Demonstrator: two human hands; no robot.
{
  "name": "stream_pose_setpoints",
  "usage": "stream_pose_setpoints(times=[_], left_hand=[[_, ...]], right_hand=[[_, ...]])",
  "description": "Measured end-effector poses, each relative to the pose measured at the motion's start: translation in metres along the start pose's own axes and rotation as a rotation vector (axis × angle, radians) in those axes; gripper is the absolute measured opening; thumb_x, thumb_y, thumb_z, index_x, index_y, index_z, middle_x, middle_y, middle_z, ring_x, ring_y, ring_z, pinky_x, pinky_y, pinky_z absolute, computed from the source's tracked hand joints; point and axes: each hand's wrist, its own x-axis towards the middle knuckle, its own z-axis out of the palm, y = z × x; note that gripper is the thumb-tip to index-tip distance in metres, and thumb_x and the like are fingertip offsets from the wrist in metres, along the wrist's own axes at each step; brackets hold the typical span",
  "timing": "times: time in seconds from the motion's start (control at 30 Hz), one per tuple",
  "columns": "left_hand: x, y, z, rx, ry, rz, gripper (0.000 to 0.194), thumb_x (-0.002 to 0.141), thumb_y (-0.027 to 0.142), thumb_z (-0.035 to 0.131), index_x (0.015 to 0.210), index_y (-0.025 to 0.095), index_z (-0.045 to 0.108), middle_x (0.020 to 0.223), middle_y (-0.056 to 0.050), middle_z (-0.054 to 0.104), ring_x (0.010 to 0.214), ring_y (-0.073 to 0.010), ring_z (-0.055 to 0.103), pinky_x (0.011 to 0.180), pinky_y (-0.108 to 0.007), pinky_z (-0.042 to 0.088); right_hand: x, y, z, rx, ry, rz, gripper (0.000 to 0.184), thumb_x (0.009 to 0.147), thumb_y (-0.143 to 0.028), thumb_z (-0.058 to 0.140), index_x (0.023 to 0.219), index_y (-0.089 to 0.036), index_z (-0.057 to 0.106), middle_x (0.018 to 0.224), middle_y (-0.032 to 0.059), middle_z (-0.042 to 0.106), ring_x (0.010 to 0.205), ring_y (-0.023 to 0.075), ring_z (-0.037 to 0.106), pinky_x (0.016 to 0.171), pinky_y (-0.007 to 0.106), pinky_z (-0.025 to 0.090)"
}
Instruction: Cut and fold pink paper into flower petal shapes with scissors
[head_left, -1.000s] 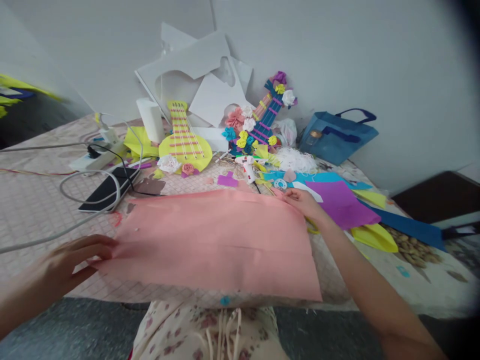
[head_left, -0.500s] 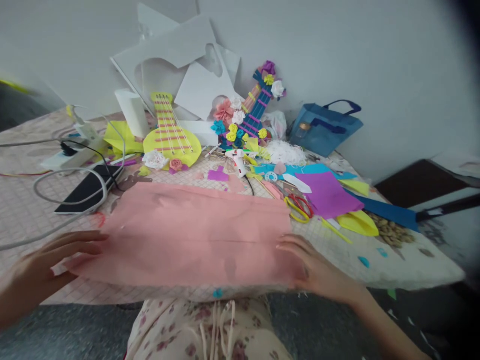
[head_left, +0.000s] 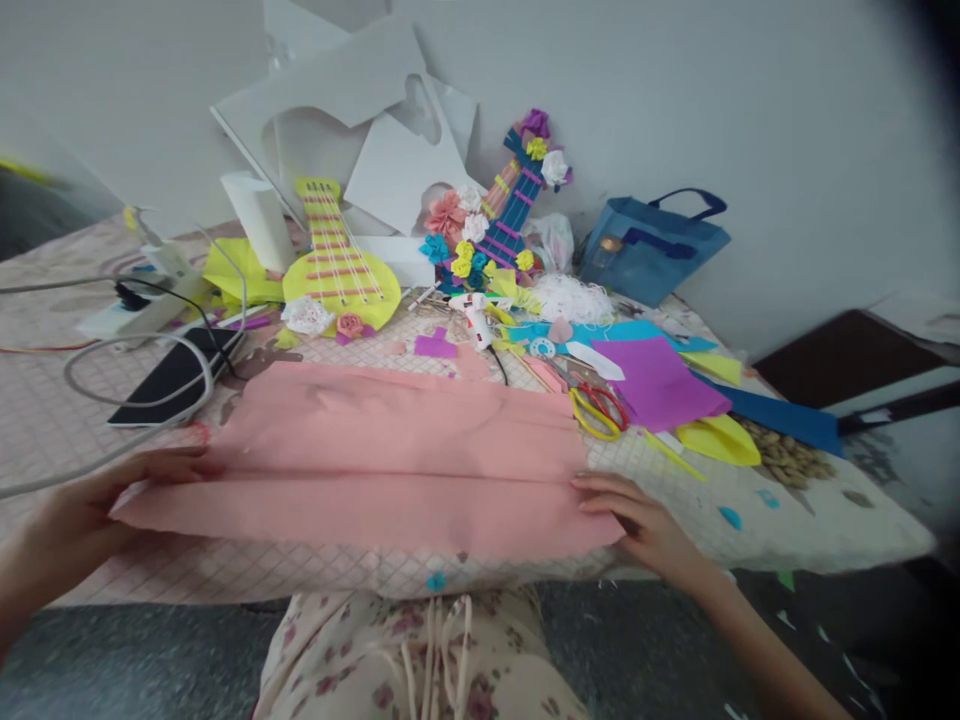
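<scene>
- The left hand (head_left: 97, 500) grasps the left end of the pink sheet, its fingers bent about the edge there.
- Just beyond that hand, I see a white power strip (head_left: 127, 315) with cables, and a flat black object (head_left: 172, 385) beside a looped grey cable (head_left: 75, 375).
- The pink sheet (head_left: 375, 510) lies stretched between the two hands, on the patterned tablecloth (head_left: 300, 575), a crease running lengthwise across it.
- Past the sheet, farther out than both hands, sits a yellow paper guitar (head_left: 341, 280) with white strings.
- Next comes a white glue gun (head_left: 474, 318), with a flower-trimmed blue guitar (head_left: 506, 225) behind it.
- Scissors with yellow and red handles (head_left: 598, 420) rest beyond the right hand, near the sheet's far corner.
- The right hand (head_left: 649, 525) has the sheet's right end between its bent fingers.
- Beyond it lie a purple sheet (head_left: 656, 380) and, farther back, a blue bag (head_left: 649, 255).
- Right of that hand, there's a brown pile (head_left: 787, 455).
</scene>
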Motion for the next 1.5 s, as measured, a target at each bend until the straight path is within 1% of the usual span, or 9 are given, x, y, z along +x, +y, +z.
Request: stream_pose_setpoints(times=[0.07, 0.17, 0.27, 0.43, 0.8, 1.13, 1.27, 1.37, 1.5], left_hand=[[0.003, -0.005, -0.003, -0.156, -0.093, -0.05, 0.028, 0.085, 0.04, 0.045, 0.1, 0.023, 0.062, 0.116, 0.0, 0.065, 0.112, -0.0232, 0.056, 0.092, -0.039, 0.045], [0.008, -0.006, 0.0, -0.19, 0.019, -0.17, 0.03, 0.084, 0.038, 0.047, 0.101, 0.017, 0.061, 0.122, -0.004, 0.061, 0.115, -0.024, 0.053, 0.099, -0.042, 0.039], [0.015, 0.002, 0.007, -0.145, 0.07, -0.305, 0.03, 0.082, 0.036, 0.048, 0.1, 0.015, 0.06, 0.115, -0.004, 0.064, 0.108, -0.0221, 0.057, 0.096, -0.041, 0.042], [0.027, 0.024, 0.01, -0.255, 0.091, -0.49, 0.032, 0.078, 0.038, 0.053, 0.091, 0.009, 0.059, 0.091, -0.003, 0.068, 0.085, -0.0165, 0.062, 0.08, -0.031, 0.051], [0.024, 0.048, 0.004, -0.148, 0.105, -0.531, 0.037, 0.084, 0.038, 0.048, 0.111, 0.013, 0.052, 0.083, -0.001, 0.069, 0.076, -0.0129, 0.063, 0.072, -0.024, 0.051], [0.024, 0.057, 0.014, 0.162, 0.257, -0.507, 0.041, 0.081, 0.047, 0.053, 0.109, 0.018, 0.055, 0.088, 0.0, 0.065, 0.08, -0.0183, 0.064, 0.074, -0.034, 0.053], [0.025, 0.092, 0.021, 0.311, 0.474, -0.229, 0.038, 0.081, 0.036, 0.057, 0.113, 0.016, 0.054, 0.114, -0.009, 0.059, 0.109, -0.0257, 0.055, 0.094, -0.042, 0.044], [0.028, 0.132, 0.038, 0.132, 0.353, 0.185, 0.032, 0.084, 0.017, 0.053, 0.115, 0.019, 0.051, 0.119, -0.009, 0.057, 0.119, -0.0217, 0.049, 0.102, -0.04, 0.038], [0.032, 0.181, 0.07, 0.071, -0.01, 0.574, 0.042, 0.088, 0.015, 0.044, 0.129, 0.022, 0.046, 0.135, -0.005, 0.05, 0.13, -0.0194, 0.038, 0.111, -0.041, 0.027]], right_hand=[[0.003, 0.0, 0.001, 0.036, 0.045, 0.026, 0.019, 0.083, -0.021, 0.051, 0.093, -0.025, 0.067, 0.117, 0.0075, 0.061, 0.115, 0.0244, 0.052, 0.096, 0.045, 0.042], [0.008, -0.001, 0.002, 0.085, 0.098, 0.177, 0.017, 0.085, -0.03, 0.052, 0.092, -0.022, 0.065, 0.102, 0.0073, 0.066, 0.099, 0.0233, 0.06, 0.087, 0.039, 0.047], [0.017, 0.001, 0.004, 0.127, 0.196, 0.351, 0.021, 0.083, -0.039, 0.053, 0.084, -0.02, 0.062, 0.079, 0.0044, 0.067, 0.077, 0.0216, 0.062, 0.071, 0.033, 0.05], [0.04, 0.013, 0.008, 0.261, 0.341, 0.425, 0.024, 0.081, -0.042, 0.054, 0.085, -0.019, 0.058, 0.079, 0.0046, 0.066, 0.076, 0.0212, 0.061, 0.07, 0.032, 0.048], [0.04, 0.008, 0.015, 0.081, 0.428, 0.428, 0.049, 0.083, -0.041, 0.051, 0.125, -0.019, 0.038, 0.058, -0.004, 0.053, 0.052, 0.0179, 0.052, 0.054, 0.03, 0.041], [0.038, -0.005, 0.021, -0.174, 0.506, 0.42, 0.046, 0.081, -0.036, 0.054, 0.122, -0.018, 0.044, 0.076, 0.0021, 0.054, 0.064, 0.0187, 0.053, 0.061, 0.033, 0.045], [0.039, -0.026, 0.022, -0.292, 0.63, 0.222, 0.037, 0.085, -0.031, 0.048, 0.121, -0.021, 0.048, 0.103, 0.0121, 0.052, 0.092, 0.026, 0.053, 0.076, 0.041, 0.049], [0.042, -0.053, 0.032, -0.269, 0.505, 0.051, 0.044, 0.087, -0.025, 0.045, 0.13, -0.027, 0.043, 0.115, 0.0126, 0.051, 0.111, 0.0286, 0.049, 0.092, 0.047, 0.043], [0.051, -0.088, 0.052, -0.239, 0.104, -0.132, 0.055, 0.089, -0.027, 0.043, 0.142, -0.03, 0.028, 0.139, 0.0078, 0.041, 0.131, 0.0268, 0.033, 0.104, 0.048, 0.035]])
